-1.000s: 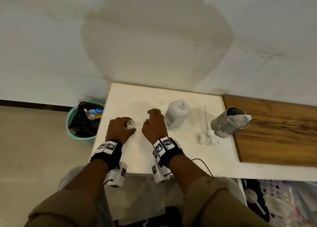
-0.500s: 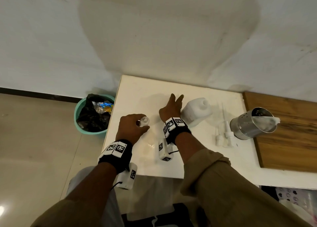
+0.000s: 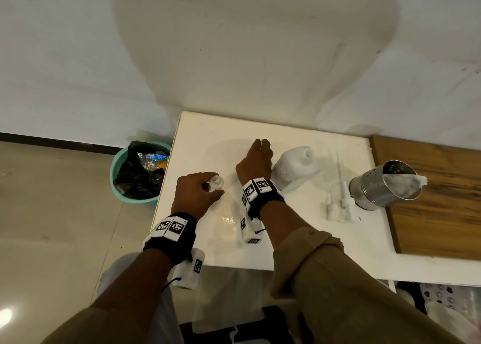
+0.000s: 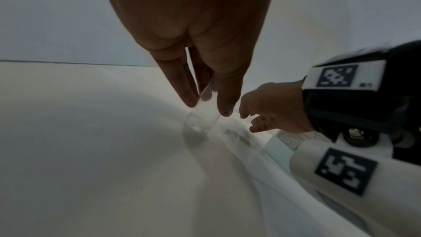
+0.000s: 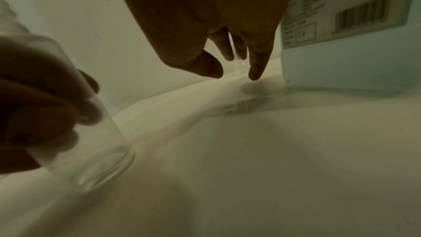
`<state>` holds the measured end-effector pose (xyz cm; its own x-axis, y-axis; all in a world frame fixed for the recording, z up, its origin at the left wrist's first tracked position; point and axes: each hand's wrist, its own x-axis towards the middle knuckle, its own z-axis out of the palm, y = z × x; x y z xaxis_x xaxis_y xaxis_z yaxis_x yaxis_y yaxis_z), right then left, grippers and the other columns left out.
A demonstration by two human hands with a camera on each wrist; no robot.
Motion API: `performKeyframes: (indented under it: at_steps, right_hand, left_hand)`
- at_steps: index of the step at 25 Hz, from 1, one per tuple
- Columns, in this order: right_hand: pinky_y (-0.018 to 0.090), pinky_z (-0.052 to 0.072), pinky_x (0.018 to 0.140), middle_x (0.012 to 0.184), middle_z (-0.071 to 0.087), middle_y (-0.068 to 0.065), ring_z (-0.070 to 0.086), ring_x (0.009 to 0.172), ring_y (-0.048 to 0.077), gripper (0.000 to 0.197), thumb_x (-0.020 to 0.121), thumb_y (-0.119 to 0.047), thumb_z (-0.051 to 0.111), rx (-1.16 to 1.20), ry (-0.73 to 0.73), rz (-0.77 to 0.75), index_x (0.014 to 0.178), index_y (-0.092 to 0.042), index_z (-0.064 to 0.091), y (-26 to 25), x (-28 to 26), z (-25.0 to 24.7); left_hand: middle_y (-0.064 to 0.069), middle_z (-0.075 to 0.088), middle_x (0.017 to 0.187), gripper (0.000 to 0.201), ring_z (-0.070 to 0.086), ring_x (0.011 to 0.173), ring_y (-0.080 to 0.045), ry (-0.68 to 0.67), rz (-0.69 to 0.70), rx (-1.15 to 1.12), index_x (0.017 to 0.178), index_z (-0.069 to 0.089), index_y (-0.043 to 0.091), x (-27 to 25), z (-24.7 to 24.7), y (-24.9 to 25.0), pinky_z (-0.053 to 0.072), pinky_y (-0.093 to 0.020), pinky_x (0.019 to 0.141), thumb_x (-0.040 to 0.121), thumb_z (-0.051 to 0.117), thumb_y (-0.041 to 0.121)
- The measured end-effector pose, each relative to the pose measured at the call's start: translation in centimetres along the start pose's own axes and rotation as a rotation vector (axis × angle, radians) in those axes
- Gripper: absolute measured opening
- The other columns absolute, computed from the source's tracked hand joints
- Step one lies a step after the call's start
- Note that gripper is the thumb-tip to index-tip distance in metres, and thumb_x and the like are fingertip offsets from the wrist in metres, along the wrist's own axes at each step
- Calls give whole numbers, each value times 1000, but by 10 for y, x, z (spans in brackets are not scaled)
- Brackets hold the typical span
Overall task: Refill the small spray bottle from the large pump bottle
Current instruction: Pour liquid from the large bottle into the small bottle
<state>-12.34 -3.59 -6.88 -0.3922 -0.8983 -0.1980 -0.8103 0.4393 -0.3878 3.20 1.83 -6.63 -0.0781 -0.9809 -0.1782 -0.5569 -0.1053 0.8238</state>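
The small clear spray bottle [image 3: 216, 181] stands uncapped on the white table [image 3: 299, 242]; my left hand [image 3: 212, 187] grips it from above, fingertips around its shoulder [image 4: 201, 120]. To its right stands the large white bottle [image 3: 296, 166] with its pump off and its barcode label facing the right wrist camera [image 5: 353, 42]. My right hand [image 3: 260, 145] is just left of that bottle, fingers pointing down at the table and pinching a small clear piece [image 5: 237, 60], seemingly a cap. Two white pump and spray heads [image 3: 339, 205] lie further right.
A perforated steel cup [image 3: 385, 185] holding a white cloth sits on the edge of a wooden board [image 3: 437, 208] at the right. A green bin [image 3: 117, 187] with a black liner stands on the floor off the table's left edge. A wall rises behind.
My right hand moved away from the small bottle toward the table's back, beside the large bottle, and its fingers went from spread to drawn together. The left hand kept its hold.
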Motion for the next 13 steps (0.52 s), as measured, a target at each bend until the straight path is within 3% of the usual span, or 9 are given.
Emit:
performKeyframes:
  at_steps: [6,10,13]
  right_hand:
    - [32,52,83,130,45,12,53,113,27,41,90,-8,58,49,106,-204,129,-7,46,8,-37,-4]
    - [34,50,87,122,59,11,60,106,27,29,100,-17,47,171,85,-277,126,-11,57,17,-47,-13]
    - [33,50,94,113,70,4,64,106,21,27,99,-23,51,346,82,-290,119,-16,68,21,-53,-20]
  left_hand:
    - [-4,73,101,42,65,79,-13,10,-26,4,108,73,14,-2,1,4,47,-20,76,68,85,12]
    - [-7,73,105,45,66,84,-16,3,-46,-14,111,71,10,-1,2,7,50,-22,79,68,85,11]
    - [-8,73,105,44,66,84,-16,-2,-46,-7,110,72,11,-1,2,7,48,-22,79,68,85,12]
